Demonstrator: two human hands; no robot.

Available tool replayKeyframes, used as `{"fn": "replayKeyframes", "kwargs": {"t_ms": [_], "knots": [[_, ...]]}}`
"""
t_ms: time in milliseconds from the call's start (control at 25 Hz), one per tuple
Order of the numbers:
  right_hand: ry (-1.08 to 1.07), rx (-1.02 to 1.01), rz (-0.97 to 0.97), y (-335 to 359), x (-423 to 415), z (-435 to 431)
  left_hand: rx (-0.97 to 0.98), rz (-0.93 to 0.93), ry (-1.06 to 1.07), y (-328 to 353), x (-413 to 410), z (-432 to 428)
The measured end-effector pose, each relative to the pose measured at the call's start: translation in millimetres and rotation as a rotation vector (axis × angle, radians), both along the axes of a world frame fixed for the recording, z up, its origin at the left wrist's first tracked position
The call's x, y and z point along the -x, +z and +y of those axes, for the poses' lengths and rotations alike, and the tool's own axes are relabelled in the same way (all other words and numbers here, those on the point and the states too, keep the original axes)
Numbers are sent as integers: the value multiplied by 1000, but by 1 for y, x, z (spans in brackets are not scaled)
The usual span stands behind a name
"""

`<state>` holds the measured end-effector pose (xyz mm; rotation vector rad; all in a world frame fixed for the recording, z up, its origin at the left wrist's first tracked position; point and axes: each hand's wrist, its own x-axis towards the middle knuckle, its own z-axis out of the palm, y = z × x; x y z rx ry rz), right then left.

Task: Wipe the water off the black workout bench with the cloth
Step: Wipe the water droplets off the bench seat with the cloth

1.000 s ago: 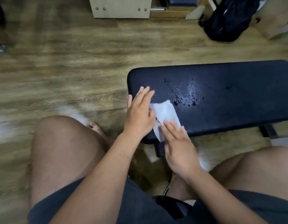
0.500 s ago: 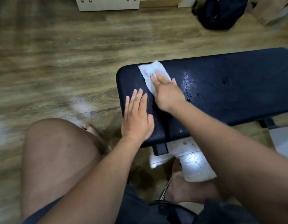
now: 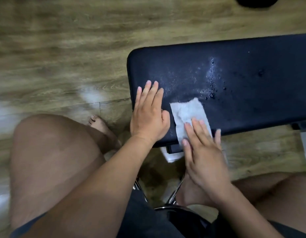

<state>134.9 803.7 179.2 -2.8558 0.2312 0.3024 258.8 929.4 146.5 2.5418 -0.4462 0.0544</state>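
Note:
The black workout bench [image 3: 251, 93] runs from the middle of the view to the right edge. Water drops [image 3: 212, 78] and a thin wet smear glisten on its pad. A white cloth [image 3: 188, 112] lies flat at the bench's near edge, just below the drops. My right hand [image 3: 203, 152] presses on the cloth's near end with straight fingers. My left hand [image 3: 148, 115] rests flat on the bench's left end, beside the cloth and not touching it.
The bench stands on a wood-look floor [image 3: 63, 66]. My bare knees [image 3: 51, 152] and a foot [image 3: 99, 124] are close to the bench's near side. A chrome stool frame [image 3: 172, 194] shows between my legs. A dark bag [image 3: 255, 1] lies at the top right.
My right hand has dragged the cloth from the bench's far edge back to its near edge, leaving a thin wet smear. My left hand stays flat on the bench's left end.

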Motion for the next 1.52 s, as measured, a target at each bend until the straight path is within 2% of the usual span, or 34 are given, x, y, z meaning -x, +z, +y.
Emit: {"fn": "replayKeyframes", "kwargs": {"t_ms": [160,240,320,400,480,560,640,760,920,1000,1080,1160,1280,1400,1520], "knots": [[90,137,5,-8,-121,-17,-1,-28,4,-1,-2,0],[80,135,42,-5,-185,-25,5,-28,10,0,-2,-2],[63,117,36,-1,-213,-21,5,-26,16,-1,-2,-3],[44,86,-25,-4,-185,-16,1,-25,19,-3,0,-1],[56,64,-130,-2,-110,-12,-7,-5,17,-1,-1,0],[81,27,-129,2,-41,-15,-13,-2,16,0,-1,1],[83,30,-109,1,-10,-18,1,-24,7,-2,-1,0],[123,113,-108,-10,-36,-15,43,-28,15,-3,0,0],[162,50,-42,-11,-157,-7,125,-67,47,0,1,0],[151,38,-30,-8,-186,-6,139,-108,46,-2,2,-1],[177,51,-69,-10,-155,-7,150,-113,52,-6,3,1],[196,34,-87,-7,-81,-5,142,-100,38,-8,1,3],[181,57,15,0,7,-13,2,-107,1,-10,-2,3],[201,110,64,4,-18,-17,-34,-123,-28,-11,0,1],[163,127,35,-1,-116,-25,-4,-122,5,-11,-1,2]]}}
